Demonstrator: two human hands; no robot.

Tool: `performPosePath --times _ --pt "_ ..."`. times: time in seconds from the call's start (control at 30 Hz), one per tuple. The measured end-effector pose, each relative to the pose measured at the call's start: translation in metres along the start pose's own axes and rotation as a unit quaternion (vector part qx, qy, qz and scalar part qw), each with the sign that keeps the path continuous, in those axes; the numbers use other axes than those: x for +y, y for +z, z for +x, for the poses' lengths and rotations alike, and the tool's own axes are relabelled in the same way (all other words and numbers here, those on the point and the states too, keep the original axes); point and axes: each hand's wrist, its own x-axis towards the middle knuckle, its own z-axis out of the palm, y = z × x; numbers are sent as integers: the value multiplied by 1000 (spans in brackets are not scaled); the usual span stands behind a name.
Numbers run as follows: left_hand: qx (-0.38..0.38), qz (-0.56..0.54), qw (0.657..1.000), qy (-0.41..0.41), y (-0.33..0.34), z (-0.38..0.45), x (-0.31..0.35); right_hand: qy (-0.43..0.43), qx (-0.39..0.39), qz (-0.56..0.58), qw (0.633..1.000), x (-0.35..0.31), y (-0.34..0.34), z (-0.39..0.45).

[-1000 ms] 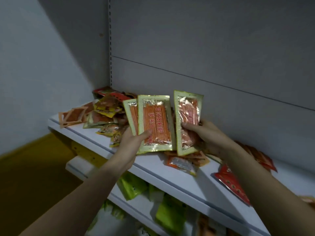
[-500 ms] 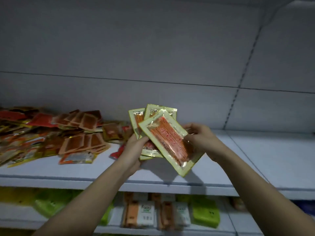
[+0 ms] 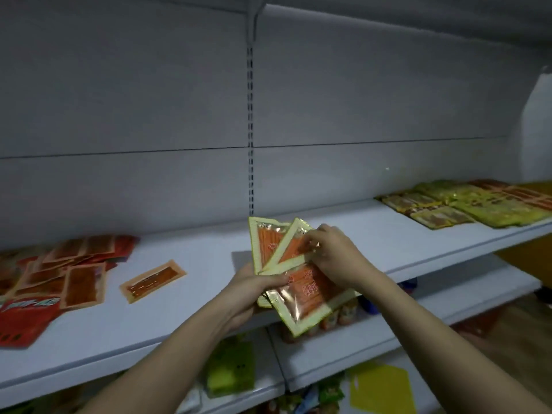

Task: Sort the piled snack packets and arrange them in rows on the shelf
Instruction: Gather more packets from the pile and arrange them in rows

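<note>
My left hand grips a fan of several gold-edged orange snack packets above the white shelf. My right hand pinches the upper packets of that fan from the right. A pile of orange and red packets lies on the shelf at the left. One orange packet lies alone between the pile and my hands. Rows of green and yellow packets lie flat on the shelf at the far right.
A slotted upright divides the grey back panel. Bare shelf surface stretches between my hands and the green rows. A lower shelf holds green bags and other goods. A shelf overhangs at the top.
The view has swung right along the shelf, so the pile now sits far left and the sorted rows appear at right. My hands have lowered the packets and my right hand now pinches the upper ones.
</note>
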Motion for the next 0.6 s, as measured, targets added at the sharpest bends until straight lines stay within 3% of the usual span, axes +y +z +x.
performPosePath --times 0.1,0.2,0.4,0.6 --pt "40 -59 997 16 32 36 -7 52 182 26 982 33 -4 -6" --pt "62 -146 987 29 58 77 -9 147 263 92 949 69 -10 -9" --pt "55 -197 978 40 124 159 -16 252 140 276 917 139 -13 11" --pt "18 -153 988 11 166 228 -15 253 136 298 910 207 -27 70"
